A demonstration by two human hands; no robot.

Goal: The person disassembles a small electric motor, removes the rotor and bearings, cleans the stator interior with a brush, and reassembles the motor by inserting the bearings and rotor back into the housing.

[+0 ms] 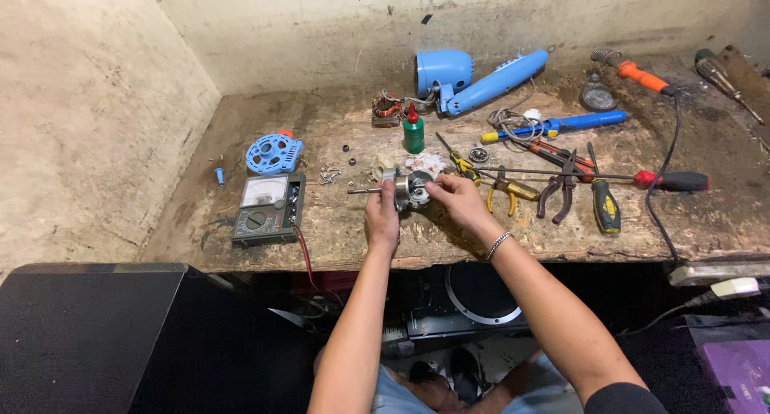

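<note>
Head view: our left hand (382, 218) grips a small round silver metal motor part with a thin shaft (411, 191) just above the worn wooden desk (353, 237); right hand (455, 197) fingers pinch into it. We judge a slip could drop it among the loose small screws (328, 175).

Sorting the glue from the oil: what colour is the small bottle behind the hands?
Green bottle with a red cap, clearest in the head view.

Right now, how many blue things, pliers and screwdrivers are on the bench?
Blue things: 4: blue housing, blue grille, blue-handled tool, small blue bit
Pliers: 2: yellow-handled pliers, red-handled pliers
Screwdrivers: 2: red-handled screwdriver, yellow-black screwdriver
Total: 8
</note>
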